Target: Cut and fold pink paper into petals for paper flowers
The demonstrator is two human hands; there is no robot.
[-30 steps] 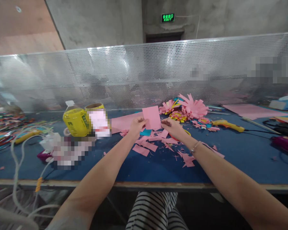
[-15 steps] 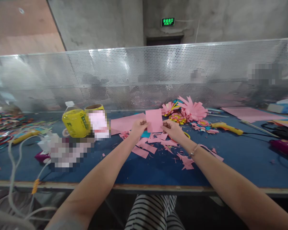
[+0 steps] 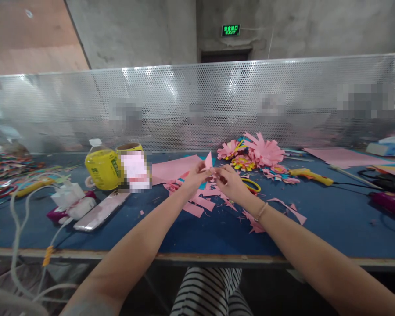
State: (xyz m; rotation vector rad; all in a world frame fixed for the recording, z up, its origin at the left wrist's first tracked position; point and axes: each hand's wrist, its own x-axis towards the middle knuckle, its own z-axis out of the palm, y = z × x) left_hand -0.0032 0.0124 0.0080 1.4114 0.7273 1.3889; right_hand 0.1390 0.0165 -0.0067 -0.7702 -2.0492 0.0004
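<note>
Between my two hands a piece of pink paper is folded over, with a pointed corner standing up. My left hand pinches it from the left side. From the right, the fingers of my right hand are closed on its lower edge, close to the left fingertips. Under and around the hands lie pink paper scraps and strips. Behind the left hand rests a larger pink sheet. Yellow-handled scissors lie partly hidden behind the right hand.
Pink paper flowers sit at the back. A yellow glue gun lies to the right. On the left are a yellow-labelled bottle, a phone, and chargers with white cables. A perforated metal screen borders the table.
The pink paper was held flat and upright by its sides; now it is folded to a point. My hands have come together around it.
</note>
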